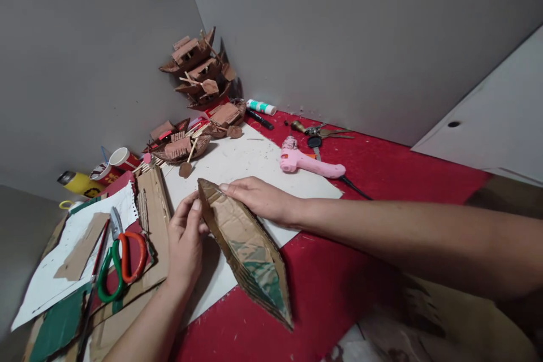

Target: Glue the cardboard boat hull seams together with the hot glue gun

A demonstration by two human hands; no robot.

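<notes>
A cardboard boat hull (250,232), pointed at both ends and hollow inside, is held up between my two hands over a white sheet (212,172). Its inner face is brown with green printed patches. My left hand (186,232) grips the left side near the far tip, thumb up. On the opposite side, my right hand (254,198) pinches the rim near that same tip, its lower fingers hidden behind the hull. A pink hot glue gun (311,165) lies on the table beyond my right hand.
Scissors (121,263), a thin brush (95,271) and cardboard pieces (55,322) lie at left. Finished model boats (199,70) are stacked in the corner, others (180,148) before them. Paper cups (123,158), a yellow bottle (80,184), a marker (259,119) and keys (326,133) stand or lie around the red table (403,172).
</notes>
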